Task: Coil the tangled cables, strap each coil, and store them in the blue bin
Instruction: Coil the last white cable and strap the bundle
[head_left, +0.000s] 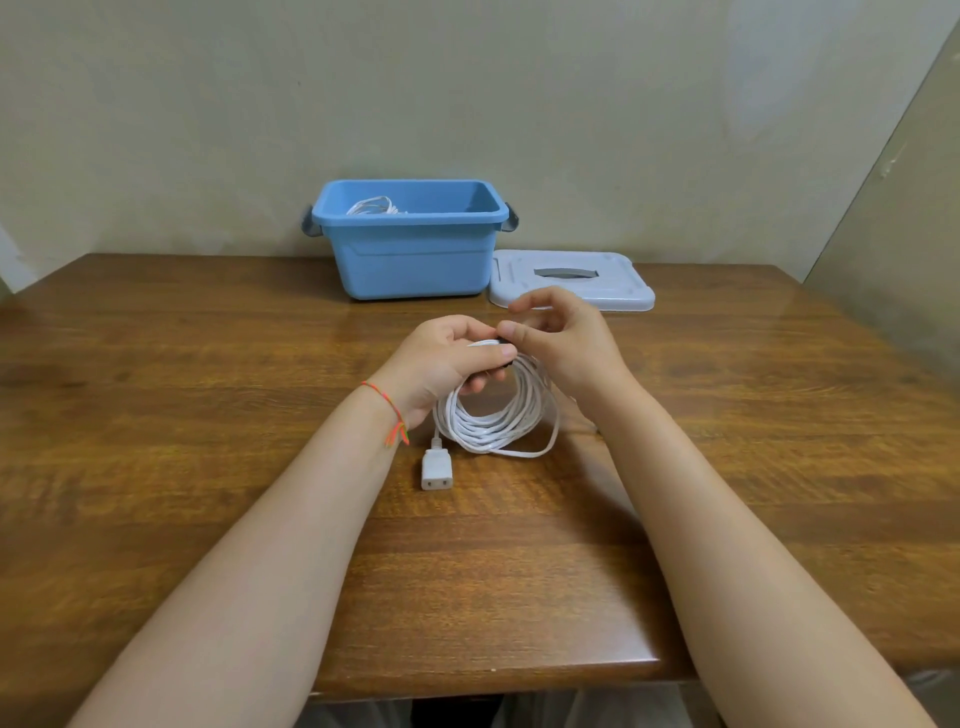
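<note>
The left hand (447, 358) is gripping the top of a white cable coil (493, 415), its fingers (480, 384) curling under the bundle and its thumb lying across the top. The right hand (561, 348) is meeting it at the same spot, thumb and forefinger pinching a small dark strap (505, 343) that is sitting on the top of the coil; how far the strap is going round the bundle cannot be told. The other right fingers are lifting loosely above, holding nothing.

The coil is hanging from the hands near the middle of the wooden worktop (208, 415), its lower loops resting on or just above the surface. One loop is sagging out toward the near edge. The white plug end (435, 469) is lying flat on the worktop just beside the coil, on its left, toward the near edge.

The blue bin (415, 254) is standing open at the far edge of the worktop, against the wall, with another white coil (371, 206) lying inside its left part. Its grey lid (571, 280) is lying flat on the worktop just beside the bin, on its right, also at the far edge.

A red and orange thread bracelet (392, 415) is circling the left wrist.
</note>
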